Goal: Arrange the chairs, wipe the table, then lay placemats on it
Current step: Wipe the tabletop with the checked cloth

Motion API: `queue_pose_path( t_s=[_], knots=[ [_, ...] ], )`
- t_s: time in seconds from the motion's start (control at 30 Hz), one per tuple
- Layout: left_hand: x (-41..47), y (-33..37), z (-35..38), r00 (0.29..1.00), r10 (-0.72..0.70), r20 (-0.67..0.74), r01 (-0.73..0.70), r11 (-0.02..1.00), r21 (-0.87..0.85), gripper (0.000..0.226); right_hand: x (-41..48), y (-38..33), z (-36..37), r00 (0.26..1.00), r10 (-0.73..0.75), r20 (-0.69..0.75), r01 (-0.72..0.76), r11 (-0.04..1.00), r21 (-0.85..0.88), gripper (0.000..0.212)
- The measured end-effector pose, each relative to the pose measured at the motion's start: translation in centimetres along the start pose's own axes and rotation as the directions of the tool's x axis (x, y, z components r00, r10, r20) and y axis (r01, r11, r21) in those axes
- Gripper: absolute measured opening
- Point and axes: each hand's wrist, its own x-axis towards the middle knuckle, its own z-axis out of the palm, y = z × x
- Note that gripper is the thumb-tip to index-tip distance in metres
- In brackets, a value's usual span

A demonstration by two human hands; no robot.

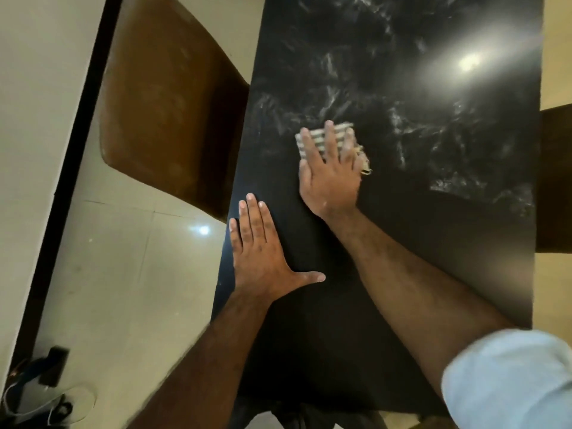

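A long black table (402,243) fills the middle. It runs from near to far. It stands on a pale tiled floor (123,274).

A brown chair (167,97) sits on the left, close against the table's left side. Part of a second chair (555,181) shows at the right edge, but most of it is cut off.

The striped cloth (320,137) lies on the table, about halfway up and a little left of the middle. The right hand (329,178) lies flat on top of it. Its grip is wide open: the fingers are straight and spread, pressing the cloth down, not curled round it. Loose threads stick out from under the hand on the right.

The left hand (260,252) is nearer and further left, by the table's left edge. It is flat on the bare table with the thumb out, and it holds nothing.

The wiping step looks to be in hand. Most of the unwiped table seems to lie far and right of the cloth, so the right hand is the one to push it that way.

White marks cover the far part of the table. I cannot tell if they are dust or part of the pattern. A bright light spot (469,61) hides some of the top. No placemats are in view. The near end of the table is hidden by the arms and a pale blue sleeve (510,382).
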Motion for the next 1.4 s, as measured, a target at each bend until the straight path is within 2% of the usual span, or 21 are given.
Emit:
queue_pose_path(
  t_s=[0.13,0.2,0.27,0.33,0.43,0.53,0.6,0.7,0.8,0.87,0.93,1.07,1.17,1.23,1.37,1.4],
  knots=[
    [0.0,-0.6,0.0,0.999,0.039,-0.023,-0.04,0.998,-0.047,0.18,0.5,-7.1,0.1,0.953,-0.295,0.073,0.292,0.955,0.047,0.064],
    [-0.2,-1.3,-0.1,0.999,0.041,-0.029,-0.042,0.997,-0.058,0.178,-0.9,-7.2,-0.3,0.898,-0.421,0.126,0.416,0.907,0.065,0.065],
    [-0.5,-2.0,-0.1,0.998,0.026,-0.051,-0.029,0.998,-0.054,0.177,-2.6,-5.1,-0.6,0.869,-0.47,0.158,0.464,0.883,0.073,0.064],
    [-0.5,-2.4,-0.2,0.999,0.019,-0.027,-0.021,0.999,-0.049,0.177,-3.8,-2.3,-0.8,0.908,-0.388,0.156,0.384,0.922,0.056,0.063],
    [-0.1,-2.4,-0.4,1.0,0.004,0.019,-0.004,0.999,-0.047,0.179,-3.2,0.0,-0.9,0.985,-0.12,0.124,0.12,0.993,0.003,0.063],
    [0.0,-2.4,-0.4,0.999,0.004,0.047,-0.002,0.999,-0.042,0.179,0.6,-2.3,-0.4,0.996,0.046,0.072,-0.046,0.999,-0.011,0.062],
    [-0.1,-2.4,-0.4,0.999,0.0,0.047,0.002,0.999,-0.042,0.179,3.0,-5.4,0.2,0.998,0.013,0.065,-0.012,1.0,-0.006,0.063],
    [-0.3,-2.4,-0.5,1.0,0.009,0.027,-0.007,0.998,-0.058,0.178,4.1,-9.8,1.0,0.982,-0.181,0.058,0.181,0.983,0.003,0.063],
    [-0.3,-2.4,-0.6,0.999,0.022,0.037,-0.02,0.999,-0.05,0.176,1.5,-10.7,0.6,0.909,-0.404,0.103,0.403,0.915,0.035,0.061],
    [-0.4,-2.4,-0.7,1.0,0.02,0.022,-0.019,0.998,-0.058,0.175,-0.6,-8.7,0.1,0.868,-0.474,0.148,0.47,0.88,0.062,0.063],
    [-0.3,-2.3,-0.8,1.0,0.006,0.016,-0.005,0.997,-0.075,0.178,-2.2,-5.6,-0.1,0.895,-0.424,0.141,0.419,0.906,0.064,0.063],
    [-0.2,-2.0,-1.1,0.997,-0.024,0.067,0.028,0.998,-0.053,0.181,-1.0,-0.7,-0.3,0.991,-0.115,0.064,0.115,0.993,0.011,0.061],
    [-0.1,-2.0,-1.0,0.997,-0.02,0.078,0.021,1.0,-0.021,0.182,2.7,-1.2,0.2,0.998,0.061,-0.005,-0.061,0.998,0.022,0.06],
    [-0.3,-2.0,-0.9,0.998,-0.016,0.059,0.017,1.0,-0.016,0.184,3.8,-3.0,0.6,0.999,0.05,0.002,-0.05,0.998,0.029,0.062],
    [-0.6,-1.5,-0.8,1.0,-0.02,0.018,0.02,1.0,0.004,0.184,0.2,-3.3,0.4,0.969,-0.247,-0.004,0.247,0.968,0.056,0.061],
    [-0.6,-1.2,-0.9,1.0,-0.023,0.015,0.023,1.0,0.011,0.185,-1.5,-2.1,0.1,0.959,-0.284,0.005,0.282,0.956,0.075,0.06]
  ],
)
